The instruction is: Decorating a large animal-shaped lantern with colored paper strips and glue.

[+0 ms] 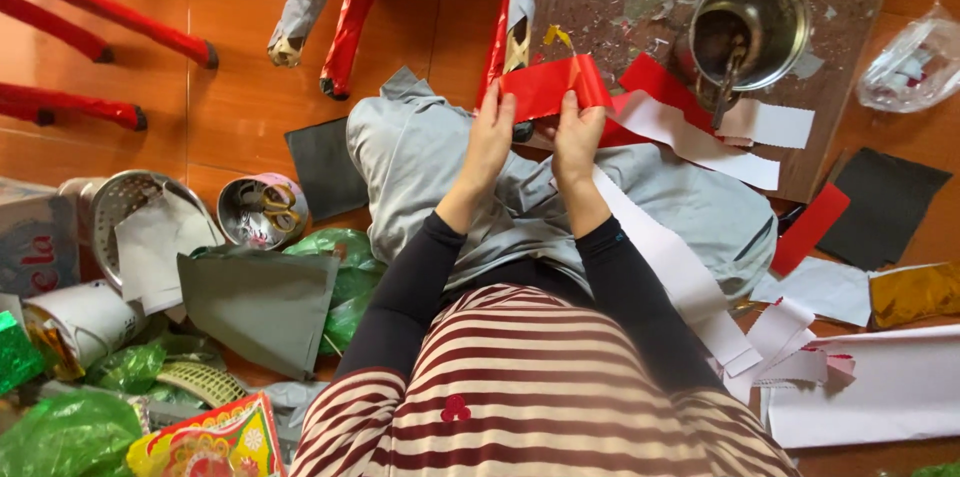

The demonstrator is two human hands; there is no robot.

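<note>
Both the left hand [490, 132] and the right hand [578, 132] are closed on a red paper strip [553, 84], held over the lap above the floor. Uneven pulling could tear or crease it, and its white trailing end [690, 282] might snag on nearby scraps.
</note>
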